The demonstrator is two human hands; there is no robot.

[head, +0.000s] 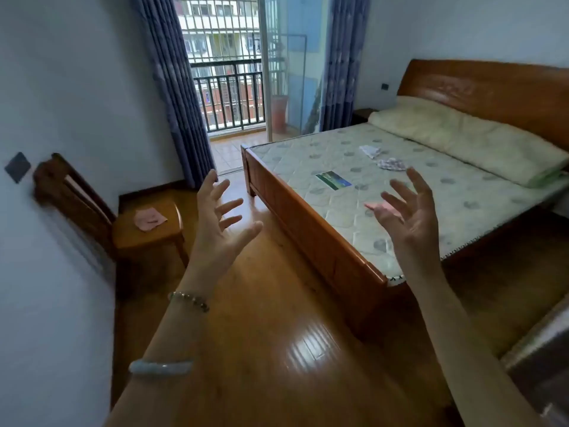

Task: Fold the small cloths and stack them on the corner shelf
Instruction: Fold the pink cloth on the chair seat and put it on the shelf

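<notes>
Both my hands are raised in front of me with fingers spread, holding nothing. My left hand (pixel 220 221) hovers over the wooden floor; my right hand (pixel 409 217) is over the near side of the mattress. A white cloth (pixel 369 150) and a patterned cloth (pixel 391 164) lie crumpled on the mattress far from my hands. A pink cloth (pixel 376 205) lies on the mattress, partly hidden behind my right fingers. Another pink cloth (pixel 149 219) lies on the seat of a wooden chair (pixel 144 238) at the left. No corner shelf is in sight.
The wooden bed (pixel 308 229) with its bare quilted mattress fills the right; a long pillow (pixel 462 137) lies at the headboard. A green label (pixel 333 180) is on the mattress. Glossy wooden floor (pixel 277 334) runs ahead to a balcony door (pixel 234 87) between blue curtains.
</notes>
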